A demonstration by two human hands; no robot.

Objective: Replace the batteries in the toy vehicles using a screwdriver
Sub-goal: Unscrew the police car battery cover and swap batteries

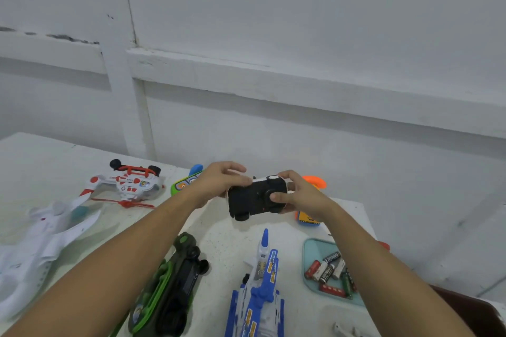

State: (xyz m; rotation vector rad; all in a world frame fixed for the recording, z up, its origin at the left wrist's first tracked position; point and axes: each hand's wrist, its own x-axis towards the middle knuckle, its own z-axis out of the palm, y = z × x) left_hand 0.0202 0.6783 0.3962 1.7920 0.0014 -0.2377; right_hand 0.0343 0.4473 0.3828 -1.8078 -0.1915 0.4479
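The black toy car (257, 198) is held underside-up above the desk (224, 241), beyond the battery tray (310, 247). The left hand (219, 180) grips one end. The right hand (298, 194) pinches the other, thumb on the base. Recommend steadying it and locating the cover screw.

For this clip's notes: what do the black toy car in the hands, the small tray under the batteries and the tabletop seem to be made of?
The black toy car looks like moulded plastic, with a matt black underside and a white body edge. The tray is pale teal and smooth with rounded corners, so it is probably plastic, though glass cannot be ruled out. The table has a white, finely speckled top, perhaps laminate or stone-like; I cannot tell which.
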